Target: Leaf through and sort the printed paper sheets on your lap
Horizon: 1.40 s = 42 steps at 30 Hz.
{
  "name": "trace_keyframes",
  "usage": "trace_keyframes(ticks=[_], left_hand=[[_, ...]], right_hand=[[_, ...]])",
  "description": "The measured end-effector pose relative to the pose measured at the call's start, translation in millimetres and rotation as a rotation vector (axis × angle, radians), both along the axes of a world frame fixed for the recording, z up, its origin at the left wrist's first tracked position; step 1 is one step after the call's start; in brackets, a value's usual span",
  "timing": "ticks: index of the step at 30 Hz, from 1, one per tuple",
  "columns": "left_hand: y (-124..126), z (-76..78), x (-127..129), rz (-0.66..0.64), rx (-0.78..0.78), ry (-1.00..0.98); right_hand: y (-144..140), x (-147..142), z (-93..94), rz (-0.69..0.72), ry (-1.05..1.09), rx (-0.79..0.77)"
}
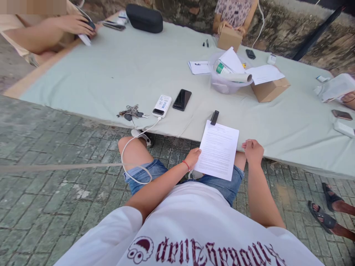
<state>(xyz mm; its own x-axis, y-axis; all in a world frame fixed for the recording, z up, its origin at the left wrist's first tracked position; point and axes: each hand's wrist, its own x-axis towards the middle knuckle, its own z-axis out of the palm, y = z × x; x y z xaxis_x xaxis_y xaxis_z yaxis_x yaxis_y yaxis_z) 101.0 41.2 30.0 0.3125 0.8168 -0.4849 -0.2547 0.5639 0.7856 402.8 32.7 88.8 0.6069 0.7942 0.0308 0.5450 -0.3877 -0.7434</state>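
Note:
My left hand grips the left edge of a stack of printed paper between thumb and fingers. The paper tilts over my lap, its top end on the table edge. A black stapler lies at the top left of the paper, overlapping it; whether it is clamped on cannot be told. My right hand is at the table edge, just right of the paper and apart from it. Its fingers are curled closed, and anything inside them is hidden.
On the cloth-covered table lie keys, a white power bank with a cable, and a phone. Farther off stand a plastic basin, a cardboard box and a black case. Other people sit around the table.

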Motion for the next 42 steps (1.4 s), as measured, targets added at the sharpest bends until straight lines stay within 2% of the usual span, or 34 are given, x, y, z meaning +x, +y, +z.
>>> trace_keyframes(ticks=[3, 6, 10, 14, 18, 22, 27, 32, 35, 38, 40, 42], left_hand=[[-0.9, 0.1, -3.1, -0.025, -0.024, -0.031], [-1.9, -1.3, -4.4, -0.053, -0.051, -0.058], [-1.7, -3.3, -5.0, -0.06, -0.069, -0.088], [-2.0, -3.3, -5.1, -0.053, -0.081, -0.133], [-4.1, -3.9, -4.9, -0.045, -0.089, -0.154], [-5.8, -6.5, -4.6, -0.039, -0.116, -0.135], [-5.9, -6.2, -2.7, -0.051, -0.129, -0.112], [-4.1, 0.9, -3.8, -0.058, -0.078, -0.073], [-4.8, 4.7, -10.0, -0.069, -0.061, -0.079], [-8.9, 4.7, -21.7, -0.056, -0.056, -0.062], [-13.6, 2.5, -32.2, -0.034, -0.052, -0.052], [-20.0, -0.4, -44.3, -0.01, -0.053, -0.052]], right_hand=[[53.7, -9.2, 20.2, 0.119, -0.047, 0.044], [116.5, -36.3, 28.5, 0.297, -0.17, 0.04], [188.6, -79.0, 25.1, 0.496, -0.316, -0.055], [228.2, -107.9, 13.7, 0.567, -0.421, -0.232], [233.8, -120.3, -3.7, 0.554, -0.416, -0.387], [225.0, -123.4, -17.5, 0.494, -0.412, -0.324], [217.3, -126.9, -18.6, 0.492, -0.475, -0.25], [225.8, -121.3, -14.6, 0.504, -0.4, -0.293], [238.5, -113.2, -12.9, 0.513, -0.26, -0.292], [242.6, -101.3, -9.2, 0.395, 0.033, -0.168], [231.3, -89.3, -5.5, 0.254, 0.276, -0.029], [204.0, -74.1, -2.5, 0.132, 0.465, 0.113]])
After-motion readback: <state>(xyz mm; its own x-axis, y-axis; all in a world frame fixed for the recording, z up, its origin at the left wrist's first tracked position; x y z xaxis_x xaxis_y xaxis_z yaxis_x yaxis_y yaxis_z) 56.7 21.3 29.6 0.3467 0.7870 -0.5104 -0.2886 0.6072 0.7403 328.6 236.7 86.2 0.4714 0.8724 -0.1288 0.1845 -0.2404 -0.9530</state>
